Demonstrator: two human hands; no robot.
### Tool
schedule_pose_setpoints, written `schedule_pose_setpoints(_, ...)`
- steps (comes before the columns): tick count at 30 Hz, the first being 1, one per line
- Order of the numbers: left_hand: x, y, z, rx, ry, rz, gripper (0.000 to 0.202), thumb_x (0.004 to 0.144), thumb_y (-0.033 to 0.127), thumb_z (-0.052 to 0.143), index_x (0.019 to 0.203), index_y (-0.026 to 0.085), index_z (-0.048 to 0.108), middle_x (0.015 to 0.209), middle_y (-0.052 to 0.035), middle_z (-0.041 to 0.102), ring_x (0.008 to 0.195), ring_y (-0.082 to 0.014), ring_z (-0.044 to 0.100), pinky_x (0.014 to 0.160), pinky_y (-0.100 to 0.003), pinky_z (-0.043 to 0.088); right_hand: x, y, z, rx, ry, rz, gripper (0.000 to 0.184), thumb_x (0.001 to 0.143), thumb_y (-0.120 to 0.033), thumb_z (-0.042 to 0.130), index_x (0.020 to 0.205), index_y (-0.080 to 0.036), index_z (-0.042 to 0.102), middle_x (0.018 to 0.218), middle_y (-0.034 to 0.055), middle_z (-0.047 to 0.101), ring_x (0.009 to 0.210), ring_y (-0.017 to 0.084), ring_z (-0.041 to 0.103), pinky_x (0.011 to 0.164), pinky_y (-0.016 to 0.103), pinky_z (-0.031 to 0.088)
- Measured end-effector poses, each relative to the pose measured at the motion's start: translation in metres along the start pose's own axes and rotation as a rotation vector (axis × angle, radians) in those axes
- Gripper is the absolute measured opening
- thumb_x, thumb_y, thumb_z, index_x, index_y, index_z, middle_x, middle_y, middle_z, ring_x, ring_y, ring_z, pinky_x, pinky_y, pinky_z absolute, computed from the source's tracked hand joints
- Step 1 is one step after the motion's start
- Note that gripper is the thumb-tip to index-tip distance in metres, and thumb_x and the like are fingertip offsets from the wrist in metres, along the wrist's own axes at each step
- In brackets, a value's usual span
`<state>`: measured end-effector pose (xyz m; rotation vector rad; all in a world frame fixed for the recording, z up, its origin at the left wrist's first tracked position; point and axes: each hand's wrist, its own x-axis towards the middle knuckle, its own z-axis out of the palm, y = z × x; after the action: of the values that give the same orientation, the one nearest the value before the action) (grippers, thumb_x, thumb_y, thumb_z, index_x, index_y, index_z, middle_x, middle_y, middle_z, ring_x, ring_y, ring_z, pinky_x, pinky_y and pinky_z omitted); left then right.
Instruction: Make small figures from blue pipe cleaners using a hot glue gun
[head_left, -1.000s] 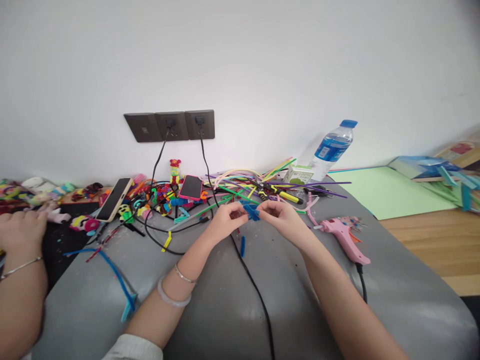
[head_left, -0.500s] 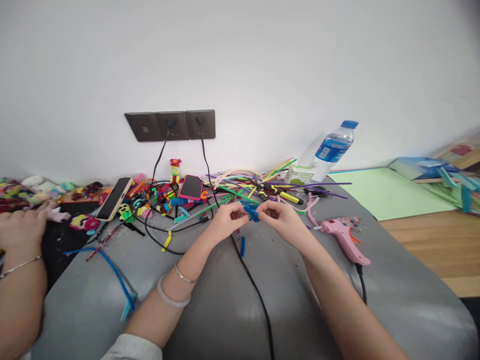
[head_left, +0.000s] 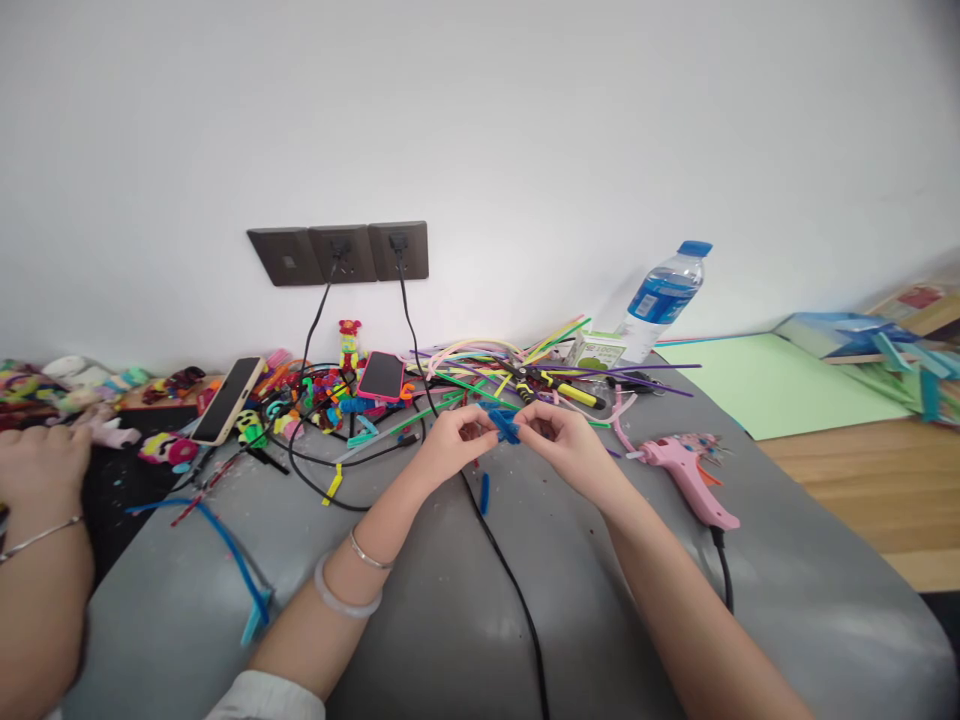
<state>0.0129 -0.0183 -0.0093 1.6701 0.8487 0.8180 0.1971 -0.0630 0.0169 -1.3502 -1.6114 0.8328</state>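
Observation:
Between my two hands is a small bundle of blue pipe cleaner (head_left: 503, 424), bent or folded together over the grey table (head_left: 420, 600). My left hand (head_left: 459, 440) pinches its left end between thumb and fingers. On the other end, the fingertips of my right hand (head_left: 553, 430) are closed. A short blue pipe cleaner piece (head_left: 484, 493) lies on the table just below the hands. Behind them spreads a pile of coloured pipe cleaners (head_left: 469, 362), with yellow-and-black pliers (head_left: 574, 390) on top.
A pink glue gun (head_left: 694, 485) lies at right, near a water bottle (head_left: 664, 300). A black cable (head_left: 510, 575) runs beneath my hands. Phones (head_left: 381, 377) and pipe-cleaner figures (head_left: 349, 343) crowd the back left. Another person's hand (head_left: 41, 465) rests at far left.
The view has shifted very slightly. Both hands keep their hold on the blue pipe cleaner, with hardly any visible movement.

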Motion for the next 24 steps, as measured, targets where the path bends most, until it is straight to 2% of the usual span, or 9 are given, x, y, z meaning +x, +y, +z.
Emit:
schedule_pose_setpoints(11, 0.0016, 0.0000, -0.0020, -0.057, 0.097, 0.032, 0.021, 0.078, 0.034, 0.067, 0.081, 0.014, 0.067, 0.073, -0.0015, 0.060, 0.064, -0.0118, 0.050, 0.061, -0.024, 0.041, -0.0001, 0.0035, 0.0011, 0.028, 0.048, 0.030, 0.023, 0.080, -0.041, 0.061, 0.076, -0.019, 0.063, 0.064, 0.0000, 0.054, 0.058, 0.015, 0.044, 0.056, 0.028, 0.035)
schedule_pose_setpoints(17, 0.0012, 0.0008, -0.0026, -0.055, 0.106, 0.040, 0.022, 0.078, 0.036, 0.068, 0.079, 0.014, 0.067, 0.071, -0.0008, 0.057, 0.065, -0.0122, 0.050, 0.062, -0.024, 0.040, -0.0014, 0.0000, 0.0022, -0.008, 0.059, 0.000, 0.021, 0.080, -0.039, 0.060, 0.074, -0.019, 0.063, 0.065, 0.0014, 0.056, 0.062, 0.016, 0.045, 0.059, 0.029, 0.037)
schedule_pose_setpoints(24, 0.0008, 0.0025, -0.0029, -0.059, 0.114, 0.024, 0.023, 0.077, 0.038, 0.069, 0.080, 0.014, 0.068, 0.074, -0.0022, 0.060, 0.066, -0.0129, 0.052, 0.064, -0.025, 0.043, -0.0027, -0.0023, 0.0064, -0.031, 0.051, -0.022, 0.018, 0.080, -0.037, 0.060, 0.073, -0.021, 0.062, 0.067, 0.0024, 0.059, 0.066, 0.018, 0.050, 0.062, 0.030, 0.038)
